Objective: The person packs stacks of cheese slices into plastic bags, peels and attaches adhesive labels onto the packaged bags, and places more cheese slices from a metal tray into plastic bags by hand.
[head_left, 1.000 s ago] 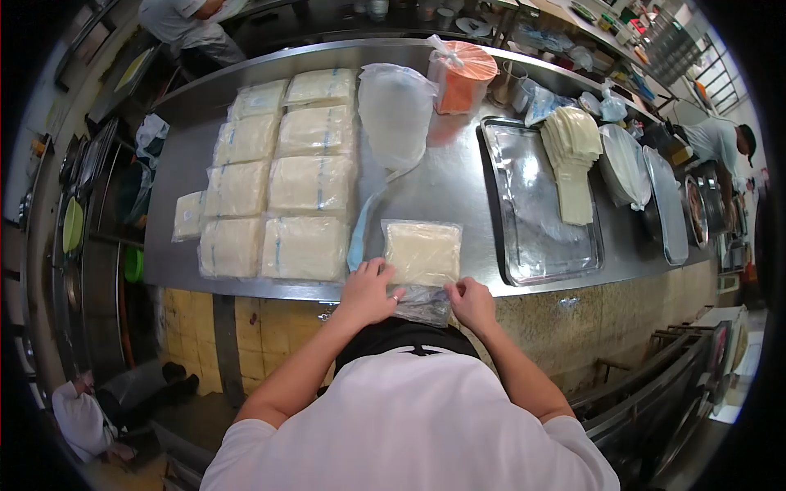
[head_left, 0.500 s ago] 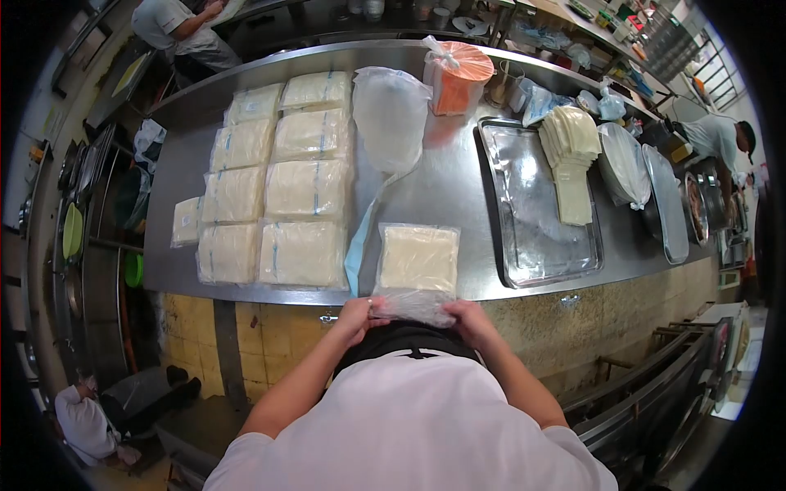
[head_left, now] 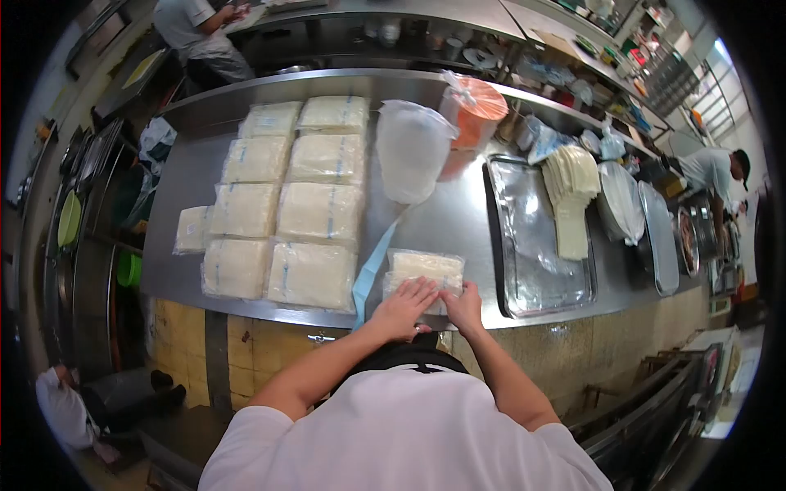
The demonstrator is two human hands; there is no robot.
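Observation:
A pack [head_left: 426,266] of pale, flat dough-like sheets in clear plastic lies at the table's front edge, its near plastic folded up over it. My left hand [head_left: 405,309] lies flat on the pack's near part, fingers stretched out. At the near right corner, my right hand [head_left: 463,309] grips the pack's side, thumb on top; its fingertips are partly hidden. Left of the pack, a light blue strip [head_left: 375,268] runs from a stack of clear plastic bags [head_left: 414,155] to the table edge.
Several similar wrapped packs [head_left: 318,209] stand in rows on the steel table [head_left: 184,151]. To the right, a metal tray [head_left: 532,237] bears a pile of pale sheets [head_left: 571,184]. An orange bagged bundle [head_left: 475,110] stands behind. Other people are at the far left, right and lower left.
The loose plastic at the pack's near end has been folded up over it. Both hands have moved forward onto the pack; my left hand has flattened on top.

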